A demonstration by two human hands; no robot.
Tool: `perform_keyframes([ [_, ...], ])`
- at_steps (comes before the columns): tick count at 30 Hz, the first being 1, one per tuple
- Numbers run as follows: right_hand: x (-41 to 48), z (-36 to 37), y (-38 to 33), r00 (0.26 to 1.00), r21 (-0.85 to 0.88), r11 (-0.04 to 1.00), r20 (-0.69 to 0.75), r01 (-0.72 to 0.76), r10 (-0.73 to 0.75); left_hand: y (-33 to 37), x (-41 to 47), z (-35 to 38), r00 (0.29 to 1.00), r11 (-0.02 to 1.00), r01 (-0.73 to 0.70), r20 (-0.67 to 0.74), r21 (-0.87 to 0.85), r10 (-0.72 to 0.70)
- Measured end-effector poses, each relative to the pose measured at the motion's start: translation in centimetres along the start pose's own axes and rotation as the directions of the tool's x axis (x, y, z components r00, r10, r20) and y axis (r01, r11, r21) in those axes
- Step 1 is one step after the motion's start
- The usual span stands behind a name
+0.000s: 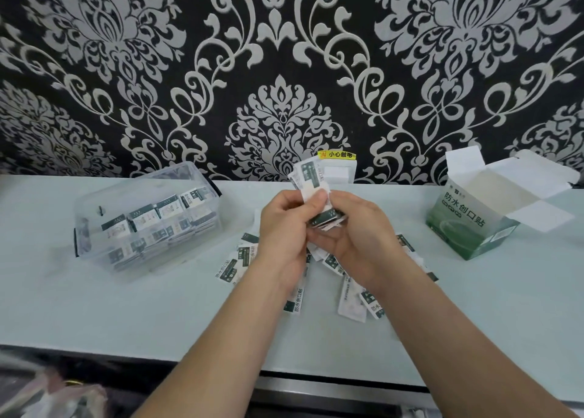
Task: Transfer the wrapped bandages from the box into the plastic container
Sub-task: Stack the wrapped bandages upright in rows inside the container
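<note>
Both hands meet above the middle of the table. My left hand (281,228) and my right hand (354,231) together grip a stack of wrapped bandages (311,180), white with dark green print, fanned upward. Several more loose bandages (350,300) lie scattered on the table under my wrists. The clear plastic container (94,247) stands at the left, lidless, with rows of bandages packed inside. The green and white bandage box (467,224) stands at the right, flaps open, its visible inside looking empty.
The pale table (126,316) runs along a black wall with a silver pattern. A white wall socket (339,172) with a yellow warning label sits behind my hands. A crumpled plastic bag (47,395) lies below the table's front edge at the lower left.
</note>
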State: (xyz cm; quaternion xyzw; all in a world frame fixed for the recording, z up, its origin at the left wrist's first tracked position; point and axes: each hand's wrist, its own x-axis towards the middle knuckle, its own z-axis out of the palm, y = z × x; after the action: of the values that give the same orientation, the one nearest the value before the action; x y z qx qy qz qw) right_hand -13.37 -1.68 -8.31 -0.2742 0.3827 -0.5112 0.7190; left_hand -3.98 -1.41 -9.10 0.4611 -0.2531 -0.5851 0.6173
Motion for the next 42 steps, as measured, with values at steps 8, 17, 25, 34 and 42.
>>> perform_keyframes([
  [8,0.3,0.4,0.0,0.991,-0.048,0.992,0.074,-0.113,0.116,1.3,0.0,-0.4,0.982,0.99,-0.137,0.134,0.017,0.134],
  [17,0.0,0.3,0.1,0.914,-0.081,0.951,0.261,-0.299,0.31,3.4,0.1,-2.4,0.777,0.47,-0.603,0.338,0.645,0.532],
  [25,-0.3,-0.1,-0.1,0.893,-0.496,0.866,0.362,-0.059,0.267,4.2,0.4,-3.2,0.859,0.449,-0.48,0.3,0.754,0.415],
  [34,0.8,0.2,-0.3,0.898,-0.299,0.945,0.369,-0.13,0.24,6.3,-1.1,-4.5,0.876,0.608,-0.427,0.472,0.669,0.096],
  [42,1.7,3.1,-0.4,0.825,-0.395,0.91,0.469,-0.124,0.316,6.1,-1.3,-7.0,0.825,0.31,-0.565,0.516,0.764,0.232],
])
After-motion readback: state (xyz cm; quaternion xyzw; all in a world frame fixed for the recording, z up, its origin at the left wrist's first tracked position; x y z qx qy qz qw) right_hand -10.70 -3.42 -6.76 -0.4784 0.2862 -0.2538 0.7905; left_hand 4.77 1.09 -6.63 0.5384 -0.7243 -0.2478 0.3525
